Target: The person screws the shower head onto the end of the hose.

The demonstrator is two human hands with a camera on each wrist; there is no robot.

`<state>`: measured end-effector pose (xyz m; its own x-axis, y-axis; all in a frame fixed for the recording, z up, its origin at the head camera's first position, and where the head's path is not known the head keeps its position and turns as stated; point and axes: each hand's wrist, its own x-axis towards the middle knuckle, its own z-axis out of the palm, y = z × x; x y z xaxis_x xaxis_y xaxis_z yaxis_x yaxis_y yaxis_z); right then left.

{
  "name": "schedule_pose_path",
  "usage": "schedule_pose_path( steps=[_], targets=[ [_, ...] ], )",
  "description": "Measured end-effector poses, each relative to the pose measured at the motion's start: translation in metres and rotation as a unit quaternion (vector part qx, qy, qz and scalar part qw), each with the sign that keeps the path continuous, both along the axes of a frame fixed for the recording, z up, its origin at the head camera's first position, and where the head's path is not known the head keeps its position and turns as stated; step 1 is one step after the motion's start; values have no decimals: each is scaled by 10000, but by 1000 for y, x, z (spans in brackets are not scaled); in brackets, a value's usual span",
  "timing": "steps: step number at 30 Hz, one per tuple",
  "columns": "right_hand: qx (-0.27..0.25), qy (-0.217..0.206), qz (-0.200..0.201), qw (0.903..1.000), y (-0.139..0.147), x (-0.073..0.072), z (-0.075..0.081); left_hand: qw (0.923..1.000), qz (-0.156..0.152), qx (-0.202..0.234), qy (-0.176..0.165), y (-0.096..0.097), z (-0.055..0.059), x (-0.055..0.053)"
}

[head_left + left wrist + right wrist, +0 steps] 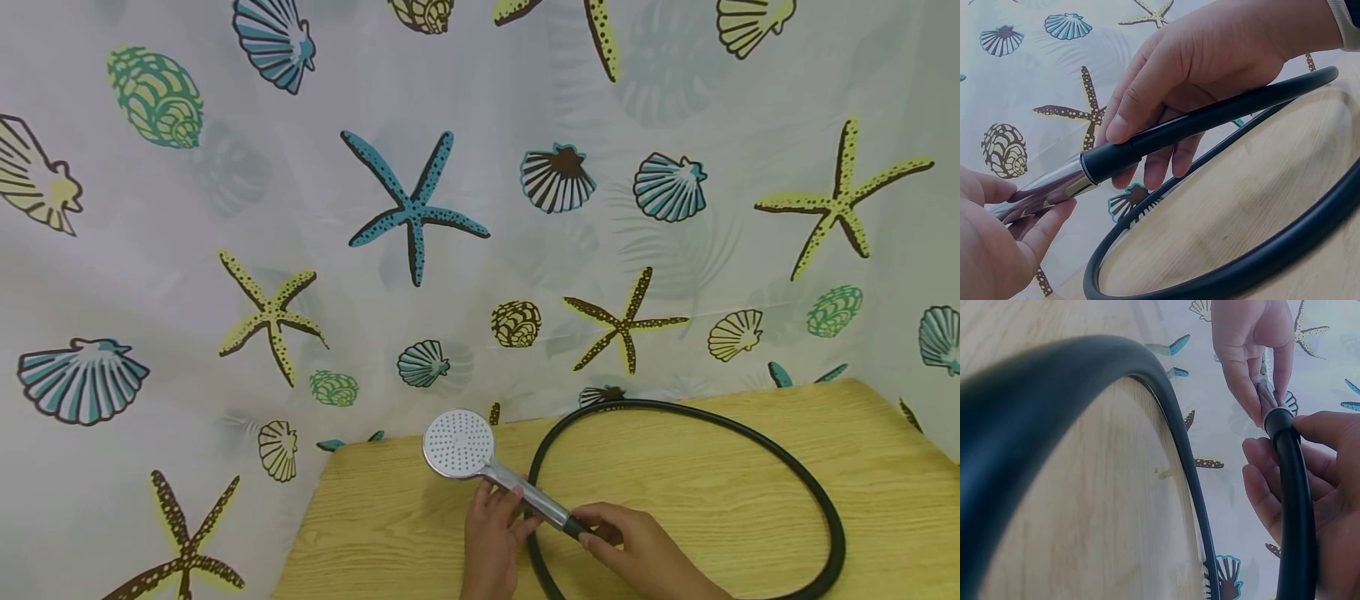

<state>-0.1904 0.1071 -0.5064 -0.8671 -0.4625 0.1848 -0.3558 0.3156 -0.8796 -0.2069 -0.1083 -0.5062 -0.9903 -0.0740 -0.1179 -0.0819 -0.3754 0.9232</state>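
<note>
A chrome shower head [459,443] with a round white spray face is held tilted above the table, face toward the head camera. My left hand [492,533] grips its chrome handle [1054,187] between thumb and fingers. At the handle's lower end sits a black hose connector [1109,161], flush against the chrome. My right hand [637,546] pinches this connector between thumb and fingers. From there the black hose [1294,512] runs past the right palm and bends round in a wide loop.
The hose loop [787,462] spreads over the right part of the wooden table [390,500]. Behind and to the left hangs a white curtain [465,250] printed with shells and starfish, meeting the table's back edge.
</note>
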Motion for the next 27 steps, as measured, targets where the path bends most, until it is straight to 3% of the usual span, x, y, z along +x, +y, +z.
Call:
schedule_pose_path(
  steps=[27],
  targets=[
    [-215, -541, 251, 9980, 0, 1, -1, 9993, -47, 296, 205, 2, 3, 2]
  ],
)
